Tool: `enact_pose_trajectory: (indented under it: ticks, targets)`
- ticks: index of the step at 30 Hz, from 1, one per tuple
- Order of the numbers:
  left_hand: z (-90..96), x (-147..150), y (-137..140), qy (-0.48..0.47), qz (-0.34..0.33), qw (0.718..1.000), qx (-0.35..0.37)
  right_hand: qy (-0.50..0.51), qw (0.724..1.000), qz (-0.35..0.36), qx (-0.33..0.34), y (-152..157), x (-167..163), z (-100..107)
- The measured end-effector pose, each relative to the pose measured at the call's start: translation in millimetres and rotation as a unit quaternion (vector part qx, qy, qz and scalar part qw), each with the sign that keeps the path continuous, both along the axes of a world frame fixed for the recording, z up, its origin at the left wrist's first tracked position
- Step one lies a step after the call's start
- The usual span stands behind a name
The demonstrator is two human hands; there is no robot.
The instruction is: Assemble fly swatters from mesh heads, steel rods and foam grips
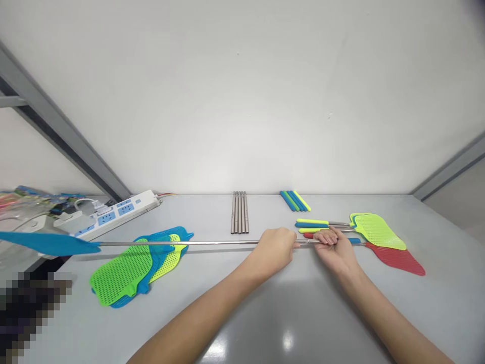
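A fly swatter with a blue head [49, 243] is held level across the table, its thin metal rod [212, 242] drawn out long. My left hand [276, 248] is closed around the rod near the middle of the view. Farther right, my right hand [335, 248] is closed around the handle end, palm turned up. A blue grip [354, 241] shows just past its fingers. Behind and beside my right hand lie swatters with yellow-green heads [379, 231] and a red head [397, 258], their rods short.
Loose swatter heads in green [121, 273], blue and yellow lie in a pile at left. Several metal tubes [240, 212] and coloured grips [295, 200] lie in rows near the wall. A white power strip [125, 212] with plugs sits back left, beside plastic bags [22, 207].
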State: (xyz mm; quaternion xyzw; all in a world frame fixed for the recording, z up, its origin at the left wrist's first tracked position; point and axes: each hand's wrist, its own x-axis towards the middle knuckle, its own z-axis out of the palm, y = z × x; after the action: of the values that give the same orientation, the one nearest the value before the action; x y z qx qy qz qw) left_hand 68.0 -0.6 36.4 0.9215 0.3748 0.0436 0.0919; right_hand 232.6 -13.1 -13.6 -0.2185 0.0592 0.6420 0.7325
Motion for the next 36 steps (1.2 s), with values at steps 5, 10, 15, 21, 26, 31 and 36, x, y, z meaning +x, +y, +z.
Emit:
enact_pose_trajectory:
  ticks: [5, 10, 15, 21, 26, 31, 36]
  targets:
    - [-2.0, 0.7, 0.5, -0.017, 0.013, 0.999, -0.037, -0.016, 0.999, 0.018, 0.044, 2.4, 4.4, -2.9]
    - [-0.5, -1.9, 3.7, -0.009, 0.045, 0.997, -0.067, -0.011, 0.998, 0.037, 0.051, 5.1, 4.0, -5.5]
    - [-1.7, -4.7, 8.5, -0.010, 0.030, 0.998, -0.060, 0.031, 0.998, 0.045, 0.042, 6.4, 2.8, -3.1]
    - [-1.9, -5.9, 7.7, -0.009, 0.038, 0.997, -0.063, 0.012, 0.998, 0.052, 0.042, 7.1, 2.0, -0.7]
    - [0.8, -9.5, 9.8, -0.004, 0.037, 0.999, -0.027, 0.002, 0.995, 0.064, 0.070, 9.0, 0.9, -2.0]
    - [2.5, -10.7, 11.6, 0.000, 0.056, 0.998, 0.032, 0.030, 0.995, 0.072, 0.056, 7.2, -2.7, 1.6]
    - [-3.5, -15.9, 5.0, -0.002, 0.076, 0.996, 0.043, 0.059, 0.996, 0.058, 0.034, 4.0, -7.0, 6.0]
